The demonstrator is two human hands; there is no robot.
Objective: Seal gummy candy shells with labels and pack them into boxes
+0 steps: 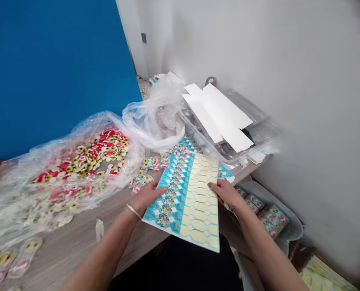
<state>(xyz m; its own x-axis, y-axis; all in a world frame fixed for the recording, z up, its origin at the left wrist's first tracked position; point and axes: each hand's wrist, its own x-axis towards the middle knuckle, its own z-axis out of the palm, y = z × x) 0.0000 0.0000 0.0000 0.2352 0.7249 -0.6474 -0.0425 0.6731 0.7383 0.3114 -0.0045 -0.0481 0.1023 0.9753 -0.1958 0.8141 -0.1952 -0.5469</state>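
Observation:
Between my two hands I hold a printed card sheet (184, 198), tilted above the table's front edge. Its left half is turquoise with a row of cartoon figures, its right half yellow with diamond-shaped cut-outs. My left hand (146, 195) pinches the left edge, thumb on top. On the right edge my right hand (226, 192) grips likewise, the fingers hidden underneath. More turquoise printed sheets (186, 144) lie beyond it. Small packed pieces (142, 180) sit near my left hand.
A clear plastic bag (97, 155) of red, white and yellow-green pieces spreads at left. White card strips (219, 115) lie across a clear plastic bin (194, 129) by the wall. A tub of packets (272, 218) stands low at right. A blue panel (52, 72) rises behind the bag.

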